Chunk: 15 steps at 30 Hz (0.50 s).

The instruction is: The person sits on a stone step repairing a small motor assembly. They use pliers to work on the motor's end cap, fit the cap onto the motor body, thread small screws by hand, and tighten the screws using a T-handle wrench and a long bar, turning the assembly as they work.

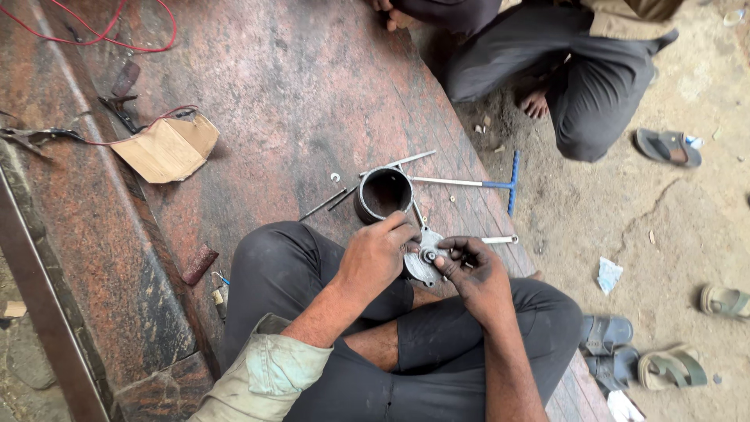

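I sit cross-legged on a reddish stone slab point(297, 86). My left hand point(376, 254) grips the edge of a round grey metal cover plate point(420, 264) held above my lap. My right hand point(473, 270) pinches at the small bearing in the plate's middle with its fingertips. Just beyond my hands a dark metal cylinder housing point(383, 193) stands upright on the slab, with thin metal rods point(324, 205) lying beside it.
A blue-handled T-wrench point(488, 184) and a spanner point(500, 240) lie near the slab's right edge. A torn cardboard piece point(166, 148), pliers and a red wire point(117, 39) lie at the left. Another person point(562, 62) squats on the dirt ground; sandals point(668, 147) are scattered around.
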Each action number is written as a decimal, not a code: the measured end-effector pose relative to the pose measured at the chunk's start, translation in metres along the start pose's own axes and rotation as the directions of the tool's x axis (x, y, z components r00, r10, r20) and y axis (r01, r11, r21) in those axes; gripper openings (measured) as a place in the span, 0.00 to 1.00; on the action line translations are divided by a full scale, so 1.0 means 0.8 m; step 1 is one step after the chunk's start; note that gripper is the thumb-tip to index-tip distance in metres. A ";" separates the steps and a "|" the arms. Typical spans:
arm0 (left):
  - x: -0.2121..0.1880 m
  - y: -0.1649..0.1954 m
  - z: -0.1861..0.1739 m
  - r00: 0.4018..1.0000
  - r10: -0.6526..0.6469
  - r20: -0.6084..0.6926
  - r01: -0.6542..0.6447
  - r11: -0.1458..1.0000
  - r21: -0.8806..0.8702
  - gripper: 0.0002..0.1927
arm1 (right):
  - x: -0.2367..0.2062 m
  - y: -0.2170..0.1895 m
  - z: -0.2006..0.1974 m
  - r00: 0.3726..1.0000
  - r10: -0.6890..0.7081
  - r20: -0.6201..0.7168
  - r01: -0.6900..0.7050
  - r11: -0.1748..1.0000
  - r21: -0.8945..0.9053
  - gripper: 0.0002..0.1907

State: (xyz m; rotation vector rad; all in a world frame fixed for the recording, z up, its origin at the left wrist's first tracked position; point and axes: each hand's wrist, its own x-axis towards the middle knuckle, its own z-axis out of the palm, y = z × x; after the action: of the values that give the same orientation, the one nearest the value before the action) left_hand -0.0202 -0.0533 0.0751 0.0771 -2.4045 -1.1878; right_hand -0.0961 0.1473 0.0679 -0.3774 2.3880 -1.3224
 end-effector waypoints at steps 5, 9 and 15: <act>0.000 -0.004 0.001 0.999 0.049 0.022 -0.049 0.999 0.001 0.10 | -0.001 0.016 -0.006 0.999 0.003 0.040 -0.007 0.996 0.085 0.15; -0.001 -0.007 0.007 0.997 0.062 0.047 -0.061 0.998 -0.026 0.08 | -0.003 0.032 -0.025 0.994 -0.006 0.109 -0.026 0.955 0.294 0.18; 0.006 -0.009 0.013 0.993 0.031 0.110 -0.028 0.999 -0.034 0.12 | 0.000 0.033 -0.052 0.998 0.048 0.038 -0.058 0.933 0.354 0.12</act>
State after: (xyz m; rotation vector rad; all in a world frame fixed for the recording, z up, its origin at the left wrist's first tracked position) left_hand -0.0299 -0.0513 0.0661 -0.0354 -2.4714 -1.2479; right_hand -0.1164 0.1920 0.0651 -0.2227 2.0607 -1.6704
